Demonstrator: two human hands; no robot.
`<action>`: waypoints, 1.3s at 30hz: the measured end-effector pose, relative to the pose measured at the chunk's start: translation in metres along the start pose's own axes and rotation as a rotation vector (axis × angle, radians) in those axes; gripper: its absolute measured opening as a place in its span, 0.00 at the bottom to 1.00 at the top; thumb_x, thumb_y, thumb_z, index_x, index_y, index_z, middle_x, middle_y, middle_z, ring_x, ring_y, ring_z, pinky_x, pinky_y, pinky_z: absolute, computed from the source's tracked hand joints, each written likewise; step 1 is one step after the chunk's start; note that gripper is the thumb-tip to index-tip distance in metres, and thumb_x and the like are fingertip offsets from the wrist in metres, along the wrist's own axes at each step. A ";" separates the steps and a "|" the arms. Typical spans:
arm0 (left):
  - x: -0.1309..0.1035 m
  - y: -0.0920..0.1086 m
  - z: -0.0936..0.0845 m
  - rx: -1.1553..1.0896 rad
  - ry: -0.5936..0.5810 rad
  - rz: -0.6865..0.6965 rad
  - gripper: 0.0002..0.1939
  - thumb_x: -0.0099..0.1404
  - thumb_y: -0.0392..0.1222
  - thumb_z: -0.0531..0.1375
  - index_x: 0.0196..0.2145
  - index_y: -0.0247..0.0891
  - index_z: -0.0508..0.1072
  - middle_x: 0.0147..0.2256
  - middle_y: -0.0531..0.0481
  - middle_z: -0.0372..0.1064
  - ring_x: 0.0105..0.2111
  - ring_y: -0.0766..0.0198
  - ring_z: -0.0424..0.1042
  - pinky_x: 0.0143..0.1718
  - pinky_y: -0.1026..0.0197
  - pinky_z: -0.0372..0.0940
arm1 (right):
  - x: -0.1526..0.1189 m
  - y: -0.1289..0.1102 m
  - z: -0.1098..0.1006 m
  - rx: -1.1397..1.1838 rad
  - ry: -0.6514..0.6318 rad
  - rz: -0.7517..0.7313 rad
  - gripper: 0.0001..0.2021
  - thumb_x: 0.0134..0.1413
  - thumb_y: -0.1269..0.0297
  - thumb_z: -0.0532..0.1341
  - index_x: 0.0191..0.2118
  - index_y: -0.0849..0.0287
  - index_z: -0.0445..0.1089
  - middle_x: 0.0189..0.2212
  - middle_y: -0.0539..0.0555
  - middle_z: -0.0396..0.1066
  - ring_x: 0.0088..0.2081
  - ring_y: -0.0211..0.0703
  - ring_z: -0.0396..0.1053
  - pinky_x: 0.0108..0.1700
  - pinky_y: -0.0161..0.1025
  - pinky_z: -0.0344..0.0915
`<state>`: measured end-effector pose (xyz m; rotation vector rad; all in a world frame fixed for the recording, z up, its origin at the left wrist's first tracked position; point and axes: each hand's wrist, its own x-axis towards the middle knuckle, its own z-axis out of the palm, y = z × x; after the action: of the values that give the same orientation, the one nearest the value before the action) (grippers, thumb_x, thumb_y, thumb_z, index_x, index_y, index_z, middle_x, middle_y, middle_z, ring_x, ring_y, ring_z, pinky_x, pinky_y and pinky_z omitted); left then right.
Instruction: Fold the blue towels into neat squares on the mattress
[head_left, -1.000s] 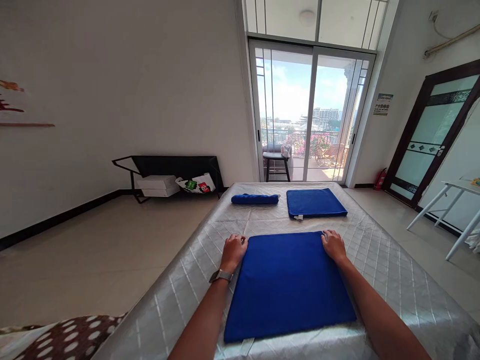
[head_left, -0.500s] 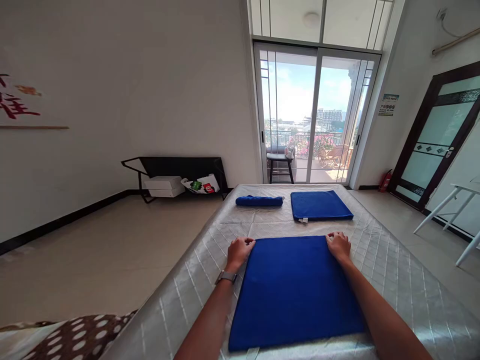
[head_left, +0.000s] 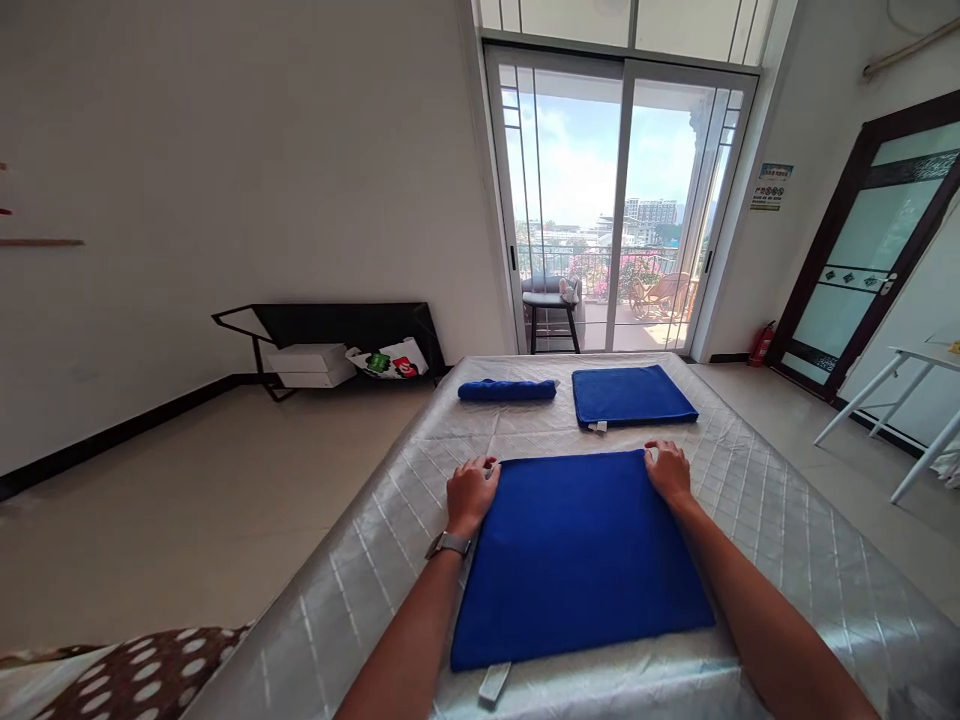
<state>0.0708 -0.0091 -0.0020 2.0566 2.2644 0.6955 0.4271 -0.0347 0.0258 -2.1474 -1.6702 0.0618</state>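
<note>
A folded blue cloth (head_left: 585, 560) lies flat in front of me, with a white label (head_left: 493, 686) sticking out past its near edge. My left hand (head_left: 472, 492), wearing a watch (head_left: 448, 544) on the wrist, has its fingers closed at the cloth's far left corner. At the far right corner, my right hand (head_left: 667, 470) pinches the edge between thumb and fingers. Beyond them lie a rolled blue cloth (head_left: 507, 390) on the left and a second folded blue cloth (head_left: 634, 395), with a small white tag, on the right.
A silver quilted cover (head_left: 360, 580) spreads under the cloths. On the floor at left, a black rack (head_left: 337, 325) stands by white boxes (head_left: 311, 365) and a printed bag (head_left: 390, 358). Brown dotted fabric (head_left: 150, 675) is at lower left, a white-legged table (head_left: 900, 385) at right.
The view has shifted slightly, and the cloths and hands appear a little higher and further left. More of the label at the near edge shows. Both hands remain at the far corners.
</note>
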 end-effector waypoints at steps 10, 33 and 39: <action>-0.012 0.017 0.009 -0.012 -0.131 0.362 0.23 0.73 0.46 0.50 0.60 0.41 0.72 0.64 0.45 0.67 0.64 0.54 0.64 0.66 0.52 0.56 | -0.017 -0.011 0.010 -0.105 -0.352 -0.234 0.31 0.72 0.56 0.43 0.73 0.67 0.50 0.74 0.60 0.46 0.74 0.45 0.41 0.72 0.43 0.39; -0.006 0.006 0.017 0.298 -0.289 0.300 0.32 0.74 0.52 0.48 0.68 0.31 0.62 0.70 0.37 0.52 0.71 0.52 0.49 0.70 0.50 0.49 | -0.020 -0.010 0.010 -0.029 -0.366 -0.239 0.33 0.71 0.55 0.41 0.73 0.69 0.47 0.73 0.62 0.43 0.74 0.46 0.38 0.73 0.47 0.35; -0.010 0.074 0.038 0.242 -0.153 0.530 0.28 0.76 0.51 0.45 0.66 0.37 0.66 0.67 0.39 0.61 0.68 0.52 0.57 0.69 0.46 0.54 | -0.019 -0.012 0.017 0.027 -0.345 -0.252 0.33 0.70 0.57 0.42 0.73 0.73 0.46 0.73 0.65 0.42 0.74 0.48 0.38 0.73 0.49 0.36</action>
<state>0.1533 -0.0036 -0.0158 2.7532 1.8019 0.2543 0.4064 -0.0456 0.0104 -1.9720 -2.1066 0.3984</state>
